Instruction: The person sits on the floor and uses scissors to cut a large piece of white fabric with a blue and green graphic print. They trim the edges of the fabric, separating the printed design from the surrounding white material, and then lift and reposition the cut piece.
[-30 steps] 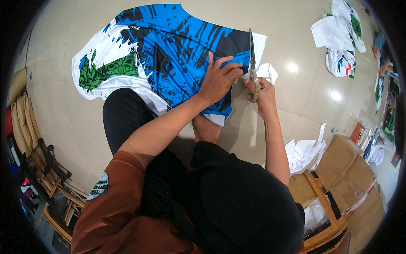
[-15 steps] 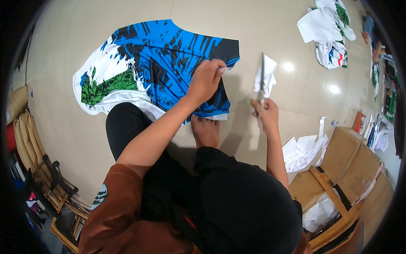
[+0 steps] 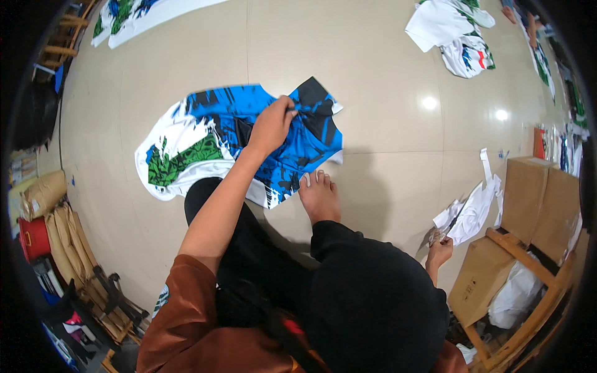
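Observation:
A printed fabric piece [image 3: 217, 102] in blue, black, white and green lies on the tiled floor in front of me. My left hand [image 3: 272, 127] is closed on its blue part, bunching the cloth, and the black corner folds up beside my fingers. My bare foot [image 3: 321, 198] rests against the fabric's near right edge. Off to the right, my right hand [image 3: 440, 250] is closed round the handles of a pair of scissors [image 3: 443, 235]. The scissors are at a pile of white fabric scraps [image 3: 474, 211]; whether the small scrap by the blades is loose I cannot tell.
Printed garment pieces [image 3: 444, 28] lie at the far right, and more fabric [image 3: 149, 18] at the far left. Cardboard boxes [image 3: 528, 186] and a wooden frame [image 3: 516, 255] stand to the right. Brown wrapped bundles [image 3: 68, 239] and a red container [image 3: 32, 239] are at the left.
My right hand has swung right and nearer with the scissors and a white scrap, down to the scrap pile. My left hand has shifted its hold, and the fabric's black corner now folds upward.

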{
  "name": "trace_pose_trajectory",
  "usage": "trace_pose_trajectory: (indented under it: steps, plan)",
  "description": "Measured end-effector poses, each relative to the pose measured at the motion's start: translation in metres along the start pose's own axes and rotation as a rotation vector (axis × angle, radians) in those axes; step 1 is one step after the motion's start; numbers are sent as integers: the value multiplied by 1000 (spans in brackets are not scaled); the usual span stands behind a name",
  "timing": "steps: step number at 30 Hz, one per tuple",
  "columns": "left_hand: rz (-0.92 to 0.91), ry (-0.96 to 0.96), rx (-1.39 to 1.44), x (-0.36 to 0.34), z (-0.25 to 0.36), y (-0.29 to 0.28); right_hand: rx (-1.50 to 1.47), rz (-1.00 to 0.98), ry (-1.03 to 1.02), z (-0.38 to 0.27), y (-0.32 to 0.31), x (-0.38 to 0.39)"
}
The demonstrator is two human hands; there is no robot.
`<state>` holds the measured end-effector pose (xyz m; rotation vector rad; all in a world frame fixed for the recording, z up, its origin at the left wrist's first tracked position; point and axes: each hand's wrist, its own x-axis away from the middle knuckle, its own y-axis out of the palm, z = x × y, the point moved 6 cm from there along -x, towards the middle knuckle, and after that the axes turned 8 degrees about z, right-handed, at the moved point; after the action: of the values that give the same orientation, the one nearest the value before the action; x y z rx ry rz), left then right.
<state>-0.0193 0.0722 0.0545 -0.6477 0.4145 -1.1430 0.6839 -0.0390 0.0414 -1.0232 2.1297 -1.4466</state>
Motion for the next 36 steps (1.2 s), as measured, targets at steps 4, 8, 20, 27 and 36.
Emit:
trace_pose_trajectory:
  steps: [4, 8, 20, 27, 36]
  plan:
    - [226, -28, 204, -50, 54, -38, 63, 41, -201, -11, 18, 27]
    - [240, -91, 851, -106, 152, -101, 48, 75, -330, -37, 51, 53]
    - [305, -100, 945, -65, 195, -154, 188, 50, -473, -100, 20, 68]
    - [-291, -275, -168, 36, 6, -2, 64, -281, -369, -92, 43, 51]
    - [-54, 156, -487, 67, 22, 37, 301, -339, -402, -106, 45, 52]
